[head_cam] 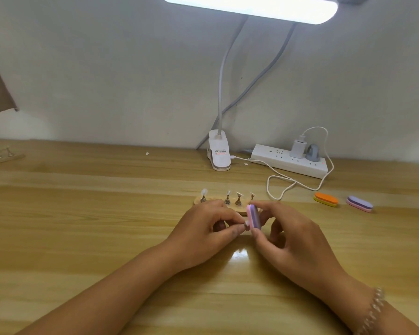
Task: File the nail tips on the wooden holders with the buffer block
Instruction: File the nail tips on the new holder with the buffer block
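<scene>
Here, over the wooden table, the left hand and right hand meet just in front of the wooden holder, which carries 4 upright nail tips. The right hand's thumb and fingers curl round the buffer block, held on edge; the left pinches 1 nail tip against the block's pink face. The block looks light, foam-soft and slightly yielding, best gripped by its long sides at mid-length. The tip appears thin, stiff, slippery and liable to flick away; pinch it near the base, leaving the free edge exposed.
</scene>
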